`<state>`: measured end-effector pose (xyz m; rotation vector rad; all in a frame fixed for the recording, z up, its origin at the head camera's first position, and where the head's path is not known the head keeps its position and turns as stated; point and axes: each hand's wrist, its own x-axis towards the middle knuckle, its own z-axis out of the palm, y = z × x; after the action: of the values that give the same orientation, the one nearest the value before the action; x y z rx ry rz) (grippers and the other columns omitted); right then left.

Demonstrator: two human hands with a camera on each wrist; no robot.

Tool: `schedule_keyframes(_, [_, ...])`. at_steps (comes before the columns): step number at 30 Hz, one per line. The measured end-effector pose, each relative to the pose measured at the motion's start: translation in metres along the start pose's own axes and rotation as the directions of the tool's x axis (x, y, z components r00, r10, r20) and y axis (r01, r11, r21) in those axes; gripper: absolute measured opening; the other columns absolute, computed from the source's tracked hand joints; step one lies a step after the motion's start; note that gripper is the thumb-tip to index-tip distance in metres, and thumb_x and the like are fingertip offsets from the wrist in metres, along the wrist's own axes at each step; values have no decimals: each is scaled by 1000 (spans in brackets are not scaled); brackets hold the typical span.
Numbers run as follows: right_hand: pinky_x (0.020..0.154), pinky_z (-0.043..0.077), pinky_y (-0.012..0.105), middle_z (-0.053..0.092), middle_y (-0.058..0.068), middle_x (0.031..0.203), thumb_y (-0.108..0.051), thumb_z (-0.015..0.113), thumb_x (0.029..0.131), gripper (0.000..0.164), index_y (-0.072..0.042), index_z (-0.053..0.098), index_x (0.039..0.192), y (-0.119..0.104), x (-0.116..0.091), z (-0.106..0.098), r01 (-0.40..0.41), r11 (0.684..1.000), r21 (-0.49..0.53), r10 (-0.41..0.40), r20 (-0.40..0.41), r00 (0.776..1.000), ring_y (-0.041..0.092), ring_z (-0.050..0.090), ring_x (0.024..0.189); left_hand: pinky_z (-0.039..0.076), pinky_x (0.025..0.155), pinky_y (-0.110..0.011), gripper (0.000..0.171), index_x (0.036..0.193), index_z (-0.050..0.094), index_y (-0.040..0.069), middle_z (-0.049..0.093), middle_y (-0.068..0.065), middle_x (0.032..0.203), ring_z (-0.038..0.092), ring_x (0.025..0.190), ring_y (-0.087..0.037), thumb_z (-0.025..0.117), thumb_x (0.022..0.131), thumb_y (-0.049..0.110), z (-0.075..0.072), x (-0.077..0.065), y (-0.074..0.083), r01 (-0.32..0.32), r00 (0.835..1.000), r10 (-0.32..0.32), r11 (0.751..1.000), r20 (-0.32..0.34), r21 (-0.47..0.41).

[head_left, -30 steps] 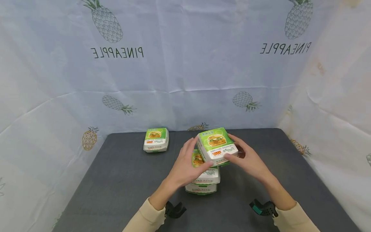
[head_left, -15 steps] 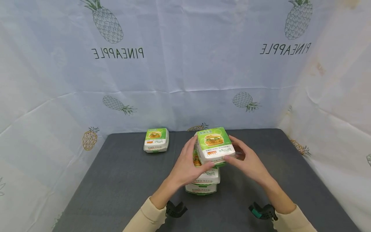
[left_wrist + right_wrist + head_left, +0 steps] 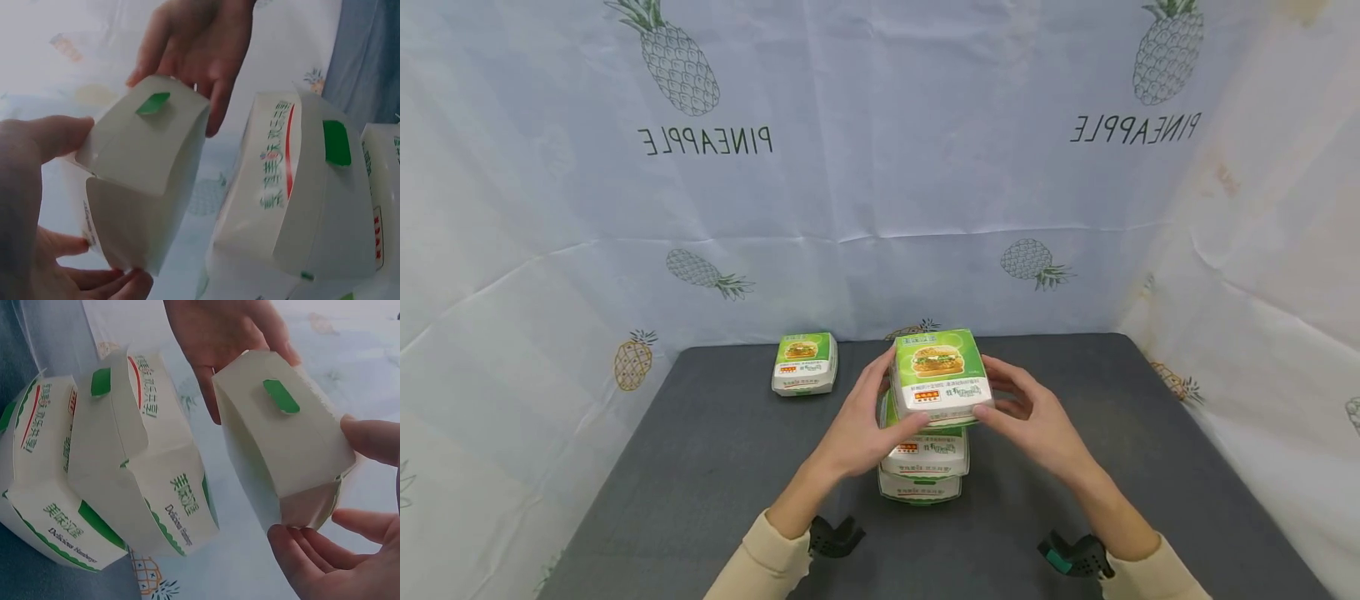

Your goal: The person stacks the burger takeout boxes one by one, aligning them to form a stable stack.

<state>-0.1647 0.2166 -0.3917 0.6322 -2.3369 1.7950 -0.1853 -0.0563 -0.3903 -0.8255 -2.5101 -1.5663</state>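
Note:
Between both hands is a green and white hamburger box (image 3: 942,371) with a burger picture on its lid. My left hand (image 3: 860,423) grips its left side, thumb at the front edge. From the right, my right hand (image 3: 1037,417) grips the opposite side in the same way. Below the held box stands a stack of two similar boxes (image 3: 925,460), the upper one partly covered by it in the head view. Both wrist views show a gap between the held hamburger box (image 3: 147,156) and the upper stacked box (image 3: 134,450).
Another hamburger box (image 3: 805,364) sits alone at the back left of the dark grey table (image 3: 715,467). A pale cloth backdrop (image 3: 880,167) with pineapple prints rises behind the table and along both sides. Black wrist cameras (image 3: 835,537) hang under the wrists.
The held box has moved left, from the right side of the stack to over it, and turned straighter. Both hands moved left with it. The stack and the back box stayed put.

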Motion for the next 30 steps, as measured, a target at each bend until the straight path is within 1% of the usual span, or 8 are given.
schedule_keyframes(3, [96, 50, 23, 42, 11, 150, -3, 70, 96, 66, -9, 41, 155, -1, 0, 4, 19, 999, 36, -19, 10, 1000, 14, 49, 128, 38, 114, -42, 91, 164, 19, 26, 33, 4, 159, 40, 140, -15, 75, 92, 38, -7, -2, -3, -8, 1000, 8, 1000, 21, -28])
schedule_keyframes(6, [98, 50, 24, 40, 11, 150, 0, 70, 95, 66, -8, 41, 155, -2, 0, 9, 35, 997, 68, -36, 21, 999, 15, 47, 130, 40, 112, -44, 90, 163, 21, 26, 35, 2, 157, 41, 139, -17, 75, 92, 36, -12, -4, -6, -13, 999, 14, 999, 34, -49])
schedule_keyframes(10, [98, 49, 24, 40, 11, 151, 0, 70, 95, 67, -8, 40, 154, -2, -1, 14, 43, 996, 78, -45, 25, 999, 15, 47, 131, 42, 110, -46, 88, 163, 23, 27, 34, 2, 159, 42, 139, -18, 75, 93, 35, -16, -7, -9, -20, 999, 23, 997, 41, -69])
schedule_keyframes(14, [98, 50, 26, 40, 11, 149, -2, 72, 94, 68, -8, 41, 154, 0, -1, 18, 27, 996, 81, -30, 27, 999, 14, 47, 130, 43, 109, -45, 86, 163, 24, 25, 34, 0, 160, 41, 140, -20, 74, 93, 32, -17, -9, -12, -32, 999, 35, 996, 30, -80])
schedule_keyframes(20, [97, 51, 28, 42, 12, 147, -1, 72, 93, 67, -7, 43, 153, 4, -4, 22, 24, 996, 91, -26, 22, 999, 15, 49, 129, 44, 109, -44, 84, 162, 26, 21, 38, -2, 158, 42, 140, -21, 74, 94, 30, -17, -13, -18, -24, 999, 26, 996, 24, -83])
schedule_keyframes(26, [97, 50, 25, 43, 12, 146, -1, 73, 93, 67, -7, 43, 153, 6, -7, 25, 28, 996, 81, -29, 15, 999, 14, 49, 128, 44, 109, -41, 84, 162, 27, 19, 41, -2, 156, 42, 138, -19, 75, 93, 29, -16, -16, -21, -27, 999, 30, 995, 24, -95])
schedule_keyframes(30, [98, 50, 24, 44, 11, 145, -2, 73, 93, 66, -7, 44, 152, 9, -9, 26, 26, 998, 60, -26, 5, 1000, 12, 49, 128, 45, 107, -44, 84, 162, 28, 16, 41, -5, 155, 42, 139, -22, 74, 93, 28, -15, -17, -23, -30, 999, 34, 995, 32, -99])
